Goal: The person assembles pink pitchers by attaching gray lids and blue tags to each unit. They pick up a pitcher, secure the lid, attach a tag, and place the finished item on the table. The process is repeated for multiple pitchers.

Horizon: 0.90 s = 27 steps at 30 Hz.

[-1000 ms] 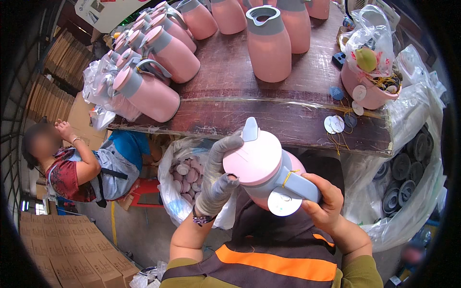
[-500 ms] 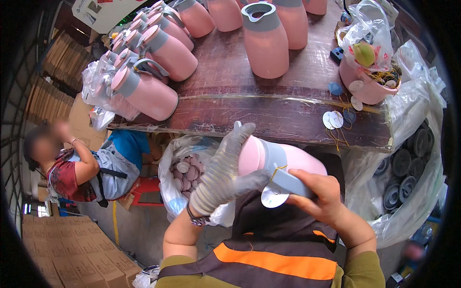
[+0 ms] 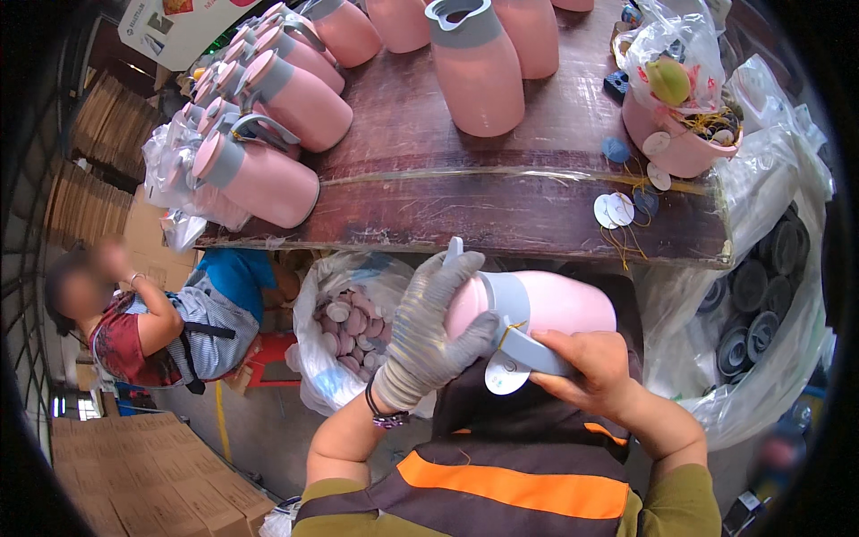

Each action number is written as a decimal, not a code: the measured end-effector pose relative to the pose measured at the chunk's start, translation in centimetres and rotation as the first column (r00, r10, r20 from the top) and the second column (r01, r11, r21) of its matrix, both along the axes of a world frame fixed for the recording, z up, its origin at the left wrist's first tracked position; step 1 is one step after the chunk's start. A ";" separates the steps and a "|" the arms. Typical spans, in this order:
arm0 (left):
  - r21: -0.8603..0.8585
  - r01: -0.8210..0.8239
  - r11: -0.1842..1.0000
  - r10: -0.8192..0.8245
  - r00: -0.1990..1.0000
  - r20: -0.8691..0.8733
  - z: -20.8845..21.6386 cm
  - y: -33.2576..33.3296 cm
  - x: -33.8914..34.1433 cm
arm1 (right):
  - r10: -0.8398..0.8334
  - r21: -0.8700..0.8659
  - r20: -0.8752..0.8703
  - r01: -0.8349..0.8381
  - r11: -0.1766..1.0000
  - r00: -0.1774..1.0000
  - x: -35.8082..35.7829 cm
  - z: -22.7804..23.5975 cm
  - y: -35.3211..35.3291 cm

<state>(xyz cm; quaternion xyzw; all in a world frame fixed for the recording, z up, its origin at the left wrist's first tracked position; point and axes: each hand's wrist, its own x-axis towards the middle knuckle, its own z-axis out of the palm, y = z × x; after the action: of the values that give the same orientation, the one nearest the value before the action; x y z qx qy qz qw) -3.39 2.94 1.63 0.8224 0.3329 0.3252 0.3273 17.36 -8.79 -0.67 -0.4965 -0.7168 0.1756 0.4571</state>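
Observation:
A pink vacuum jug (image 3: 573, 301) with a grey collar lies on its side in front of me, below the table's near edge. My left hand (image 3: 425, 336), in a grey striped work glove, is closed round its pink lid end. A grey tab (image 3: 455, 251) sticks up beside the gloved fingers. My bare right hand (image 3: 595, 369) grips the jug's grey handle (image 3: 537, 356), thumb on top. From the handle hangs a round white tag (image 3: 506, 374) on a yellow string. The jug's underside is partly hidden by my hands.
Pink jugs (image 3: 479, 80) stand on the dark table (image 3: 394, 201); others lean at its left. A pink tub (image 3: 667, 148) and loose tags (image 3: 617, 210) sit at its right. Bags of pink discs (image 3: 353, 327) and grey lids (image 3: 752, 286) flank me. A person (image 3: 170, 313) sits left.
The jug and both hands have shifted slightly away from the table edge. My left thumb sits a little closer in against the lid. Both grips stay on the jug.

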 end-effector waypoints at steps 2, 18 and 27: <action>-0.059 0.035 0.998 -0.031 0.997 0.069 -0.6 0.2 -0.4 | 0.023 0.065 -0.012 -0.022 0.998 1.000 0.2 0.1 0.3; -0.016 0.544 0.839 -0.544 0.839 0.032 3.2 0.2 -0.7 | 0.128 -0.393 -0.441 -0.319 0.863 0.888 4.9 2.0 1.5; -0.057 -0.063 0.996 0.065 0.997 0.037 4.0 -0.8 0.1 | -0.110 -0.021 -0.014 0.109 0.994 0.994 1.3 1.1 1.4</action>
<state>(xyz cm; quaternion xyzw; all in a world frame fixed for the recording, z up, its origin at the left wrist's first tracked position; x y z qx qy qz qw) -3.30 2.13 5.63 0.7954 0.3617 0.3420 0.3458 18.63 -7.38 0.46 -0.5382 -0.6833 0.1611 0.4663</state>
